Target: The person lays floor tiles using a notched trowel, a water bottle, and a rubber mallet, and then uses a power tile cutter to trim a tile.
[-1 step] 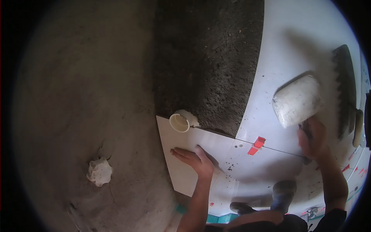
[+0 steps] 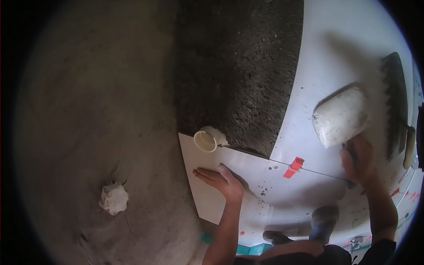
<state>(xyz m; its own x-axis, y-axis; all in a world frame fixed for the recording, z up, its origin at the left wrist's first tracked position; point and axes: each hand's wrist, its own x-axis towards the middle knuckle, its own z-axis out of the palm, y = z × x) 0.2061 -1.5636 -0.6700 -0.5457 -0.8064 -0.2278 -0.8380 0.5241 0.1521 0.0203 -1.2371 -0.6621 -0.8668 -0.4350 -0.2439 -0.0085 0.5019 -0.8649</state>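
Observation:
My left hand [image 2: 218, 181] lies flat with its fingers out on a white tile [image 2: 205, 205], just below a short white pipe stub [image 2: 205, 140] at the tile's upper edge. My right hand [image 2: 357, 161] grips the handle of a white rubber mallet [image 2: 339, 115] held over a white tile [image 2: 322, 62] on the right. A notched trowel [image 2: 394, 97] with a pale handle lies right of the mallet. A red tile leveling clip [image 2: 293, 167] sits on the joint between the tiles.
Rough dark mortar [image 2: 234, 66] spreads beyond the small tile. A grey concrete surface [image 2: 88, 110] fills the left, with a pale lumpy capped stub [image 2: 114, 198] in it. My booted feet [image 2: 324, 223] are at the bottom. More red clips [image 2: 394, 192] show at the right.
My left hand has shifted very slightly to the left on the tile. The mallet and my right hand are nearly unchanged.

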